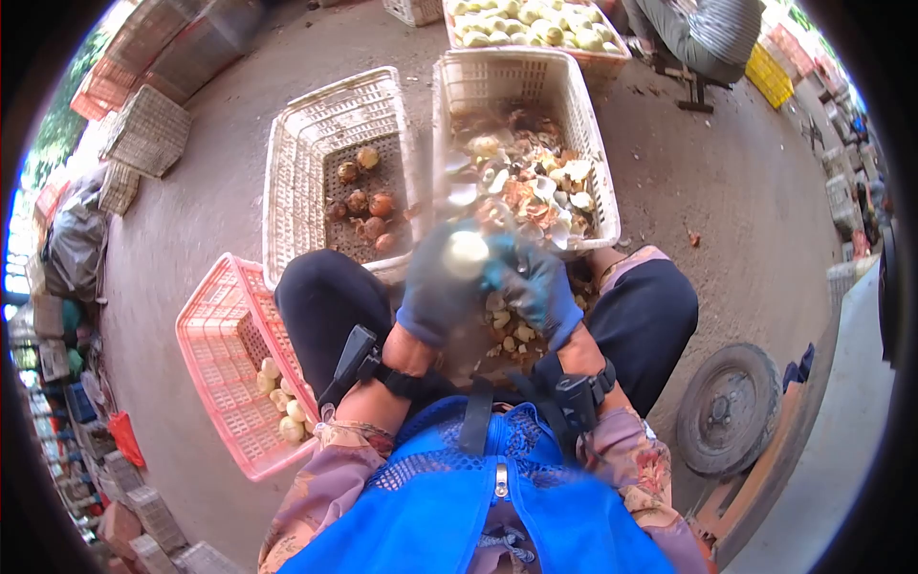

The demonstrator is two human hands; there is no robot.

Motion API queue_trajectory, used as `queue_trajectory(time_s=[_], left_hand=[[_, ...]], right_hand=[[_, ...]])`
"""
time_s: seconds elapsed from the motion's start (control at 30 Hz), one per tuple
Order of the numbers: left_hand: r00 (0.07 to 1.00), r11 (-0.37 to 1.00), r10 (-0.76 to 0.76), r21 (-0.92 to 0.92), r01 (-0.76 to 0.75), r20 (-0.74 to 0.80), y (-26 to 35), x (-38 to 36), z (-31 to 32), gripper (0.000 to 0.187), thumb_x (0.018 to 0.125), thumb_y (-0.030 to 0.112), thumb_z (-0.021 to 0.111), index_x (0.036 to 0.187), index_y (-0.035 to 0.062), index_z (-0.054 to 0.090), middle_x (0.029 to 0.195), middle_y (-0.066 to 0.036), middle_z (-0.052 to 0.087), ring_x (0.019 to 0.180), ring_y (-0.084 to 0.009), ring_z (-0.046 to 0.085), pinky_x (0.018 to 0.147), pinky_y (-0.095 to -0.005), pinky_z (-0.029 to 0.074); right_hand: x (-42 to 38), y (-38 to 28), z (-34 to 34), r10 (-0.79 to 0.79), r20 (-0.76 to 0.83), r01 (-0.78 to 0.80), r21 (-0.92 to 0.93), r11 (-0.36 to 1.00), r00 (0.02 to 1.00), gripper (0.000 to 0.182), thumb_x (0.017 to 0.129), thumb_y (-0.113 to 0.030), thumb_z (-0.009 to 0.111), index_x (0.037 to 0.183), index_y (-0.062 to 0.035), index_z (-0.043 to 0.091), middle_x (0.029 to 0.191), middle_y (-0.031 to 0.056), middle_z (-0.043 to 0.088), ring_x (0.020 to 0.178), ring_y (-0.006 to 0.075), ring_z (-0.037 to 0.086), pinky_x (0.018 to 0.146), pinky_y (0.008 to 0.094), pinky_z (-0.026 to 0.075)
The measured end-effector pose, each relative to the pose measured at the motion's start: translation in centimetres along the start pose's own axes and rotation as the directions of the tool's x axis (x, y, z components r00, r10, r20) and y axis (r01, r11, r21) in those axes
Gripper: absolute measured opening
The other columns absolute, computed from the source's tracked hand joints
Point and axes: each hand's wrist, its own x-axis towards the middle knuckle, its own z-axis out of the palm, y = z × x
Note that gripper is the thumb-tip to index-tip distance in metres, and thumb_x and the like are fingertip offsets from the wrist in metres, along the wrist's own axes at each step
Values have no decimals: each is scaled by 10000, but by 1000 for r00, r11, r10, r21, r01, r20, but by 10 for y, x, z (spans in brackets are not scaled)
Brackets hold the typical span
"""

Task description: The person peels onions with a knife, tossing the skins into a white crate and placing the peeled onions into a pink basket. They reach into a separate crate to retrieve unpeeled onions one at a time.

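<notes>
My left hand (438, 287), in a dark grey glove, is closed around a pale peeled onion (467, 251) in front of my knees. My right hand (538, 290), in a blue-grey glove, is curled close beside the onion. Whatever its fingers hold is blurred and hidden. Just beyond, a white crate (601, 167) holds onion skins and cut scraps (540, 196). To its left, another white crate (287, 177) holds several unpeeled brown onions (381, 204). Beside my left knee stands a pink crate (212, 320) with several peeled onions (292, 429).
A crate heaped with peeled onions (535, 21) stands at the far end. Near it, another person (708, 43) sits on a low stool. A wheel (730, 409) lies at the right. Onion pieces (512, 330) lie between my legs. Stacked crates (148, 129) stand at the left.
</notes>
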Motion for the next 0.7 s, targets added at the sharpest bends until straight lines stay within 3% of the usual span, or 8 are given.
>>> queue_trajectory(time_s=[0.23,0.27,0.3,0.33,0.37,0.5,0.6,0.7], left_hand=[[832,392,-554,-891,228,-31,69,-10,-54,548,842,231,740,1290,-3,527,1084,-130,671,1079,-211,617,911,-351,507],[872,741,-483,-568,359,-80,68,-15,-79,505,891,325,691,1263,8,564,1043,-123,685,1040,-213,622,869,-361,516],[954,980,172,-58,-191,-246,19,-20,-92,504,960,467,585,1216,34,598,1022,-114,691,945,-197,641,785,-316,533],[794,647,-560,-724,241,-236,39,-26,-116,532,994,539,488,1190,60,610,1013,-113,689,919,-192,652,785,-289,546],[912,967,-235,16,255,-335,-35,-48,-142,487,1000,493,500,1186,57,612,1006,-123,691,937,-223,661,830,-298,552],[580,961,-76,95,259,-811,-126,-135,-262,501,1002,485,467,1150,30,615,1062,-143,705,1004,-308,676,913,-483,546],[538,816,-443,-571,-89,-717,-201,-256,-314,369,983,303,529,1198,3,546,1129,-152,668,998,-310,658,891,-503,564],[-2,338,-924,-815,-471,-382,-155,-275,-292,423,970,300,479,1209,-48,490,1164,-216,591,1010,-386,628,819,-520,608]], right_hand=[[5,-26,22,-417,-15,364,-460,810,909,157,965,-109,642,1083,-15,688,795,-19,641,680,71,562,638,250,486],[8,-25,16,-354,-73,309,-346,886,932,149,966,-106,642,1076,-17,688,805,-30,627,664,50,533,609,230,455],[8,-26,12,-283,-133,248,-232,941,950,141,967,-103,642,1070,-19,688,816,-42,614,648,28,503,581,211,423],[4,-36,13,-190,-175,160,-170,972,966,203,973,-93,627,1164,-27,650,861,-54,608,644,-2,460,553,180,374],[0,-46,11,-200,-178,168,-180,969,963,203,973,-93,627,1164,-27,650,861,-54,608,644,-2,460,553,180,374],[-8,-62,-12,21,-195,-76,-278,958,981,395,958,-105,612,1335,-35,518,822,-41,561,628,18,477,530,193,393],[-18,-43,-57,166,-207,-243,-439,865,964,452,935,-84,573,1373,-61,465,867,-4,552,627,46,473,545,222,439],[-26,-55,-60,275,-257,-346,-297,890,927,465,941,-104,567,1391,-83,455,904,1,554,622,62,498,557,231,470]])
